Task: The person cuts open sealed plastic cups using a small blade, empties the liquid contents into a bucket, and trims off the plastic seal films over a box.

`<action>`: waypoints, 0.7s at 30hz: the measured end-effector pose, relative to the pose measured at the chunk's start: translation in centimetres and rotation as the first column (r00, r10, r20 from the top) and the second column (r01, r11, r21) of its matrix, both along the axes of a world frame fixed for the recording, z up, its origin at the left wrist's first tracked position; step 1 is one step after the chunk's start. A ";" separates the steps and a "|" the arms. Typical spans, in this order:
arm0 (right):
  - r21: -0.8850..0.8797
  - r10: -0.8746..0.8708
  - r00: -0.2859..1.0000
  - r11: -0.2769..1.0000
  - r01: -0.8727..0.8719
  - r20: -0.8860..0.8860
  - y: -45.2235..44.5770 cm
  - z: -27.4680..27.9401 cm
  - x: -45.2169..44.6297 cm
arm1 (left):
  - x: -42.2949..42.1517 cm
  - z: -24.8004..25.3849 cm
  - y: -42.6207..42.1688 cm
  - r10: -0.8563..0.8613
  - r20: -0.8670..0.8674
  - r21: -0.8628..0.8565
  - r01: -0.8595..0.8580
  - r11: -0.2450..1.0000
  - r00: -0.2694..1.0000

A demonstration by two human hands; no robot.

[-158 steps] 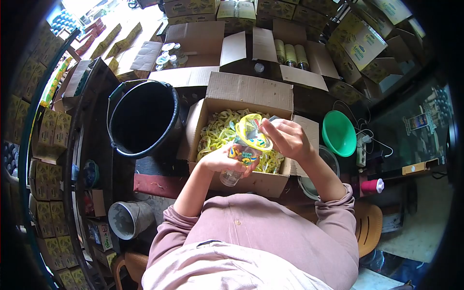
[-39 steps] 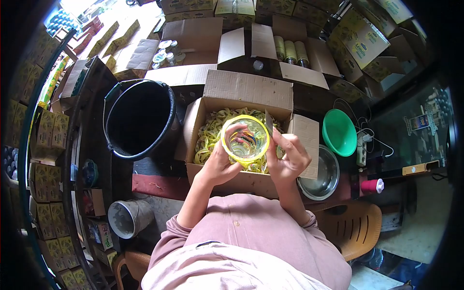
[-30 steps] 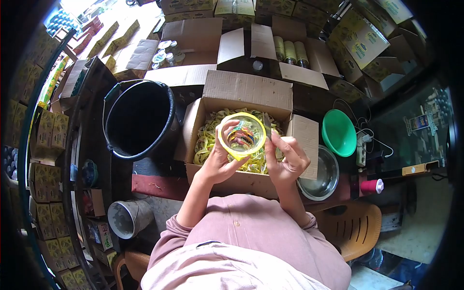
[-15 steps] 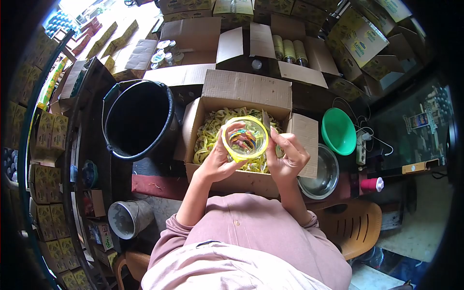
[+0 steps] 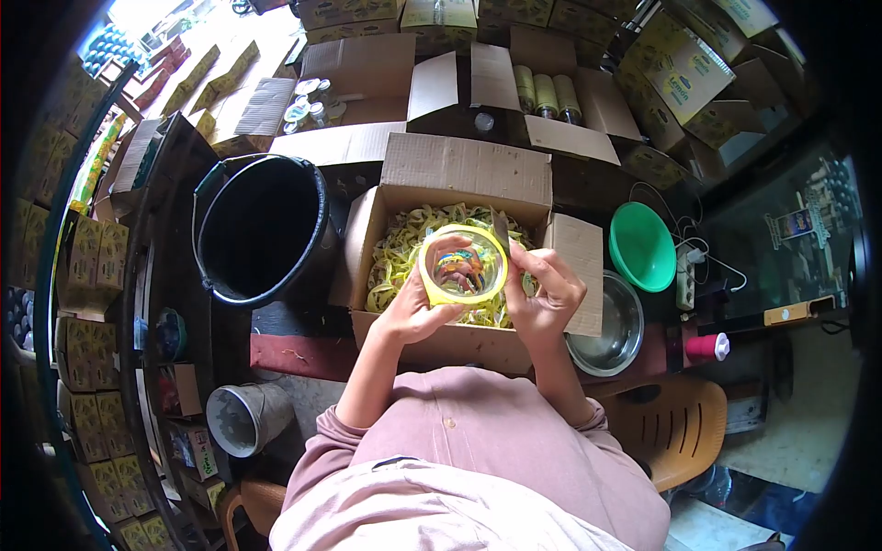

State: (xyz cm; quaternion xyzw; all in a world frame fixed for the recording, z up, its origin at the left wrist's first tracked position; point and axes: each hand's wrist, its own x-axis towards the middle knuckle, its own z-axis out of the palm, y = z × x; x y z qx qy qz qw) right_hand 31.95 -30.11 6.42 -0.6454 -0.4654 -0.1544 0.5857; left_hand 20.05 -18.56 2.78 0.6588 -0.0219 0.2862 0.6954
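Note:
My left hand (image 5: 413,310) is wrapped round a clear jar (image 5: 452,296) with a yellow rim, its round opening turned up toward me. Through the opening, a colourful label and fingers show. Between the thumb and fingers of my right hand (image 5: 548,292) is a thin, dark, flat blade (image 5: 501,230), upright against the right side of the yellow rim. Both hands are over an open cardboard box (image 5: 469,174), which holds many small yellow-and-white wrapped packets (image 5: 395,248).
A black bucket (image 5: 204,241) stands left of the box. On the right are a green bowl (image 5: 641,248), a clear bowl (image 5: 629,321), a power strip (image 5: 685,280) and a pink thread spool (image 5: 703,349). Behind, open cartons hold jars (image 5: 317,112) and yellow cylinders (image 5: 547,96).
The jar has tilted slightly in my left hand. The blade has shifted a little left along the rim with my right hand. Otherwise the scene looks the same.

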 end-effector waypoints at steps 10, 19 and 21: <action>0.054 -0.045 0.999 0.998 0.046 -0.009 0.0 0.4 -0.8 | 1.0 -0.6 -0.7 0.139 0.037 -0.077 -0.136 0.988 0.990; 0.046 -0.087 0.993 0.995 0.083 0.082 -0.3 0.1 -1.5 | 0.8 0.4 -1.1 0.155 0.012 -0.007 -0.155 0.988 0.988; 0.045 -0.104 0.989 0.994 0.100 0.108 -0.3 0.1 -1.4 | 0.8 -0.1 -1.0 0.155 0.022 0.061 -0.156 0.986 0.988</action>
